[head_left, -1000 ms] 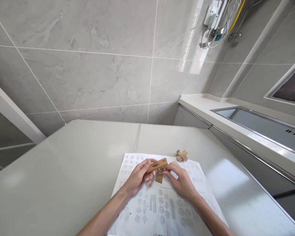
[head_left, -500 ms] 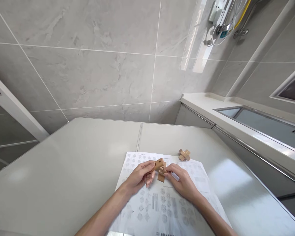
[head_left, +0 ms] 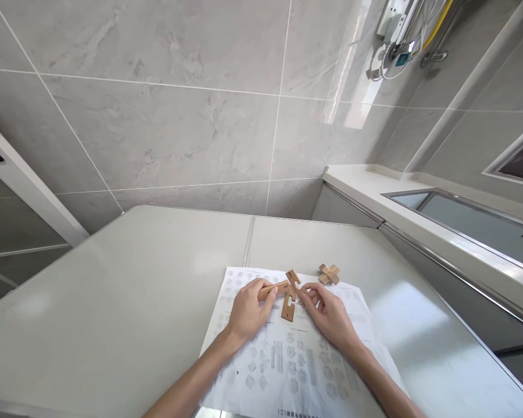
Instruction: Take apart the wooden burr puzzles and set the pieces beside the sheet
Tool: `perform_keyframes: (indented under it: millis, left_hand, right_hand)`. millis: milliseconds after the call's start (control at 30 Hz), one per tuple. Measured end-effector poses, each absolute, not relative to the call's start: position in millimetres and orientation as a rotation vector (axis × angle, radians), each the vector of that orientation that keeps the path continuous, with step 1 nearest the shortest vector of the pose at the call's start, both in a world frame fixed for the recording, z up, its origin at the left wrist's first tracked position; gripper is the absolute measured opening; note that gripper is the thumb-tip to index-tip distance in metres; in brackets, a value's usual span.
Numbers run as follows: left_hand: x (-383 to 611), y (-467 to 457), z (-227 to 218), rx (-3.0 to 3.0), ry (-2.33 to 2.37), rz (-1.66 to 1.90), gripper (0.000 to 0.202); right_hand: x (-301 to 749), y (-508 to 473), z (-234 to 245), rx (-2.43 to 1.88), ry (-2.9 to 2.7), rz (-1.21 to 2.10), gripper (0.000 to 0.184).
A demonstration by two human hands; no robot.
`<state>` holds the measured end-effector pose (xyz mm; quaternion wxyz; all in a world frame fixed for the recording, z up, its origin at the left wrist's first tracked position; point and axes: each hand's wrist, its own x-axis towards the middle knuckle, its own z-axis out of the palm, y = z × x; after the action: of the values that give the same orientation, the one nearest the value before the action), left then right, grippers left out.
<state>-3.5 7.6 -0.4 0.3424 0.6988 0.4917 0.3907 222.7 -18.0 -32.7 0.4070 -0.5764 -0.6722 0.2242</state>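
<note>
My left hand (head_left: 251, 307) is closed around a flat wooden puzzle piece (head_left: 280, 288) with a number near its tip. Between the fingers of my right hand (head_left: 329, 310) is a notched wooden puzzle piece (head_left: 292, 277), tilted upward, also numbered. The tips of the two held pieces meet or overlap; I cannot tell if they touch. Just below them is a third wooden piece (head_left: 288, 312) with a hooked notch and a number, seemingly lying on the printed instruction sheet (head_left: 279, 342). Beyond my right hand stands a cross-shaped wooden interlocking puzzle (head_left: 329, 274) at the sheet's far edge.
The sheet lies on a pale table (head_left: 192, 255) with a seam across its top. A tiled wall (head_left: 165, 133) rises behind it. On the right runs a white counter (head_left: 357, 188) with an inset sink (head_left: 453, 215). A white-framed panel (head_left: 35, 180) leans in at left.
The pieces have come apart: the right hand's notched piece now tilts up, and the lower piece shows its notch. My left hand has turned knuckles-up. The view has shifted slightly.
</note>
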Motion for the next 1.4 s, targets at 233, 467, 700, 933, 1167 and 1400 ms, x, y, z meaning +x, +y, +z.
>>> perform_keyframes:
  millis: [233, 467, 700, 933, 1167, 1400]
  left_hand:
    - [-6, 8, -12, 1.957, 1.419, 0.971, 0.012]
    - [-4, 8, -20, 2.034, 1.381, 0.957, 0.02]
    - [-5, 6, -19, 2.057, 1.206, 0.911, 0.013]
    - [-8, 8, -20, 2.129, 1.247, 0.879, 0.017]
    - [-8, 6, -21, 1.984, 1.152, 0.934, 0.018]
    - [-7, 4, -16, 2.08, 1.223, 0.929, 0.016]
  right_hand:
    - [225, -20, -35, -1.497, -1.719, 0.429, 0.04]
    - [227, -23, -35, -1.489, -1.743, 0.462, 0.024]
    - [221, -26, -32, -1.442, -1.841, 0.613, 0.016]
    - [225, -21, -38, -1.517, -1.837, 0.51, 0.018]
    - [225, -19, -40, -1.564, -1.809, 0.439, 0.019]
    - [227, -19, -40, -1.591, -1.776, 0.364, 0.021]
